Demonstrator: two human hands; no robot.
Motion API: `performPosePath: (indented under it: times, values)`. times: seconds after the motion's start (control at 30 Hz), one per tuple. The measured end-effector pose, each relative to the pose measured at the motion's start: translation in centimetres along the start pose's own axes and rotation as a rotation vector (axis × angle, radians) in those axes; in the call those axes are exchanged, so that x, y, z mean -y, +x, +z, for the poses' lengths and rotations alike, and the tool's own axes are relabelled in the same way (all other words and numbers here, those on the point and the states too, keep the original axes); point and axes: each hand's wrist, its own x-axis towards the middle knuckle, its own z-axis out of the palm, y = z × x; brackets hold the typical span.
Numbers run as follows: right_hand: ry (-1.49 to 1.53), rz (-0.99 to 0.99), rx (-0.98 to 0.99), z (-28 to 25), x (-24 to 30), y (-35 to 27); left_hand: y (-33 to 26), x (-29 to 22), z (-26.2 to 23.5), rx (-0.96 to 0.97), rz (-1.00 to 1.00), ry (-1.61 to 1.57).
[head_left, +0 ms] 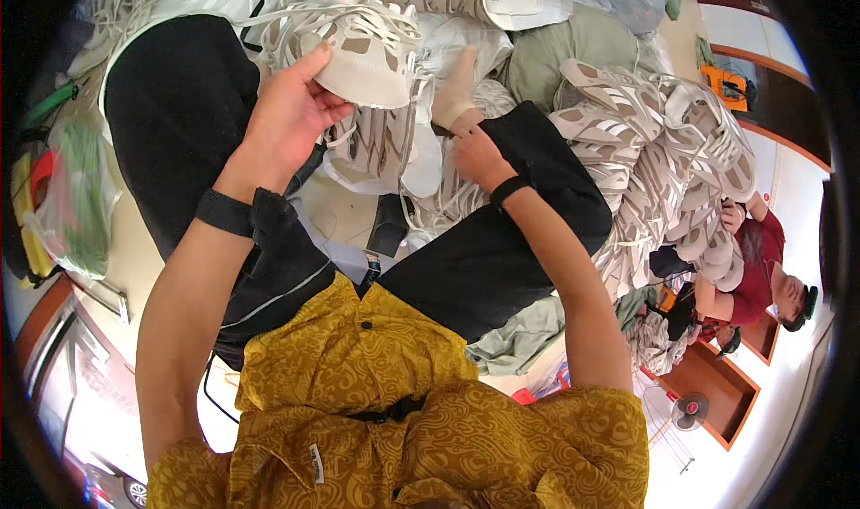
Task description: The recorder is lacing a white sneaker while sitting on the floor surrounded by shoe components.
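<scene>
A pale, off-white shoe [369, 56] lies in the grip of the left hand [288, 113] at about 11 o'clock, thumb pressed on the side of the toe and fingers curled beneath it. Its rounded toe faces down toward the person, smooth and light along the front edge, with taupe patches set between cream overlays higher up; light laces cross the top in loose loops, and the underside is hidden. The right hand [481, 157], near 1 o'clock, is partly curled against the person's ankle [459, 106]; whether its fingers pinch anything I cannot tell. Just below the held shoe, toward the centre, more white-and-taupe footwear [372, 150] sits between the legs, and a large heap of similar shoes [627, 164] spreads at 2 o'clock, many lying on their sides, overlapping one another. As for containers, a clear plastic bag [79, 209] at 9 o'clock shows long green contents through its wall, too blurred to identify. Another translucent bag [630, 0] lies at 1 o'clock, its contents unclear, just beyond an olive-green bundle [573, 50] that touches the surrounding shoes.
</scene>
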Motion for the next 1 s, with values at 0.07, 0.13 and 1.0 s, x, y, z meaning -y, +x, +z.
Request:
performPosePath:
  times: [0.07,0.13,1.0]
  values:
    - [0.019,-0.011,0.023,1.3,0.5,0.2,-0.4,0.0,0.5,-0.056,0.038,0.004]
    - [0.038,-0.023,0.047,1.7,0.6,0.7,-0.4,0.0,0.7,-0.078,0.023,0.000]
    - [0.036,0.087,0.145,4.0,0.4,3.1,-0.3,-0.1,0.6,-0.010,-0.111,0.055]
